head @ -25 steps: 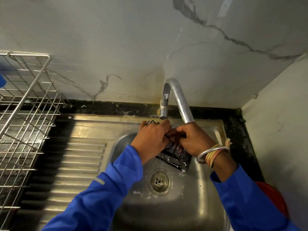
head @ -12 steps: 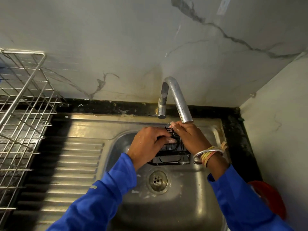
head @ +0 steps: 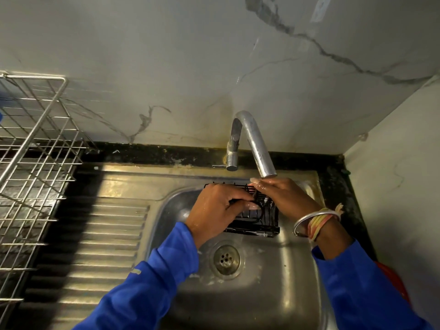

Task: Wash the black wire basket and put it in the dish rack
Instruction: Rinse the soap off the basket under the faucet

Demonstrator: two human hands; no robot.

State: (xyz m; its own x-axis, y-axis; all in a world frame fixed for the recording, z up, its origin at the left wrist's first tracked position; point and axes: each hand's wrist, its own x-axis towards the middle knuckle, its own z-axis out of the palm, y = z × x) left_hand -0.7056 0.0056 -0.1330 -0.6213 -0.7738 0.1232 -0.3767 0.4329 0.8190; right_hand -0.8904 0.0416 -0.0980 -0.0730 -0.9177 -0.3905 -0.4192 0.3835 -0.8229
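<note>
Two grips are on the black wire basket (head: 257,231), which we hold over the bowl of the sink (head: 288,289), just under the spout of the tap (head: 258,146) and near the drain (head: 226,259). Our left grip (head: 217,209) curls its fingers round the basket's near-left rim. Our right grip (head: 285,198) lies with fingers stretched nearly straight over the top, pressing rather than clasping. We judge the basket light and stiff, but wet coated wire is slippery, so the firm frame bars at the rim are the place to take hold, not the thin cross wires. The dish rack (head: 35,163) stands well apart on the left bench, cut off by the picture's edge. Our grips cover most of the basket. Its depth, any dirt on it and whether water runs are hard to make out.
</note>
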